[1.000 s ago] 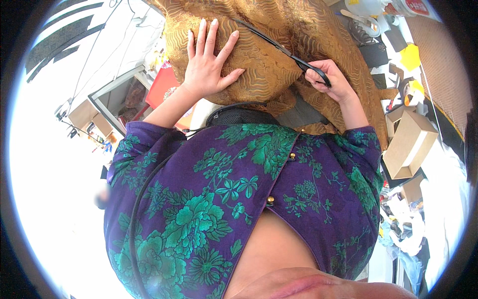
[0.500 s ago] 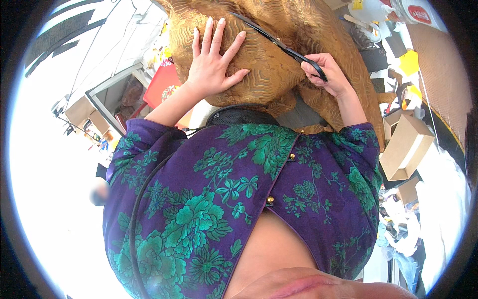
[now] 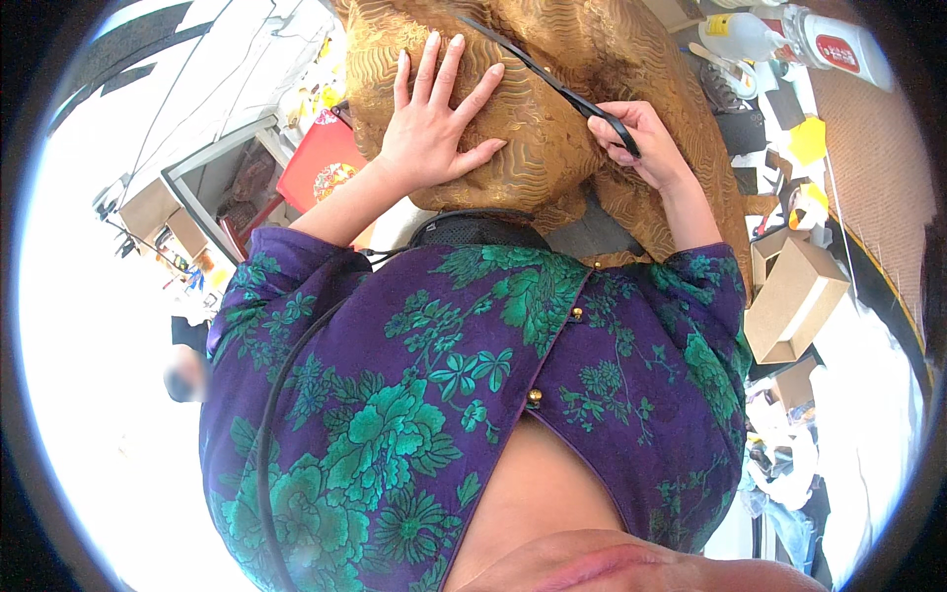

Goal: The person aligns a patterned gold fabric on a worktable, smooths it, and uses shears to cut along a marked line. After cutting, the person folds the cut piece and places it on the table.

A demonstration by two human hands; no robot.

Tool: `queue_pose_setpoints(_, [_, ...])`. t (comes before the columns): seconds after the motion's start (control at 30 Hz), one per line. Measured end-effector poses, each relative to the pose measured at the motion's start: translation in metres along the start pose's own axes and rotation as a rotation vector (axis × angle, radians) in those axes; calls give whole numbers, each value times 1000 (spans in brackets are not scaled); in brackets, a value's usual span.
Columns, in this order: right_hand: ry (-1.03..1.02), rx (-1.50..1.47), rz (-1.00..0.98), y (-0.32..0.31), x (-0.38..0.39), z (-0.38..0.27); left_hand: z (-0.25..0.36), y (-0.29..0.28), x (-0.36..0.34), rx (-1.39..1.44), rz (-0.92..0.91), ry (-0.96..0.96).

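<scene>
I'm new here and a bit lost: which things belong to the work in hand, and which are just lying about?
In use:
gold cloth, under the spread left hand
scissors, held in the right hand

Seemingly just lying about, untouched:
cardboard box
white bottle
yellow scrap

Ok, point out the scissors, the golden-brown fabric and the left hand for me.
Scissors (image 3: 564,89): head view, on the dark middle stretch, just ahead of the handle.
Golden-brown fabric (image 3: 543,148): head view, on a wavy-patterned part facing the camera.
Left hand (image 3: 426,136): head view, on the back of the hand.
</scene>
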State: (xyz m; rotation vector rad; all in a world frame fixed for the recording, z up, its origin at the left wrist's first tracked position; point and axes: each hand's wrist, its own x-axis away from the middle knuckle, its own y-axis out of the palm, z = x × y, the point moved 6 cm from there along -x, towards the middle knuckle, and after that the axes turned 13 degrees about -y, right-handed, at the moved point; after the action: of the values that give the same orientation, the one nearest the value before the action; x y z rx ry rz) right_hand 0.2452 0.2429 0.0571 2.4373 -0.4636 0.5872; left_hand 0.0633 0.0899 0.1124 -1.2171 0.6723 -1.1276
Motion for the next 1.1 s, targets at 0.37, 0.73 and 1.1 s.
queue_pose_setpoints(0.37, [-16, 30, 15, 1, -3, 1, 2, 1, -1, -8, -8, -1])
queue_pose_setpoints(0.73, [-20, 11, -36, 12, -33, -6, 3, 0, -2, -14, -7, -2])
queue_pose_setpoints(1.1, [-20, 60, -55, 20, -48, -14, 4, -1, -3, 9, -1, -1])
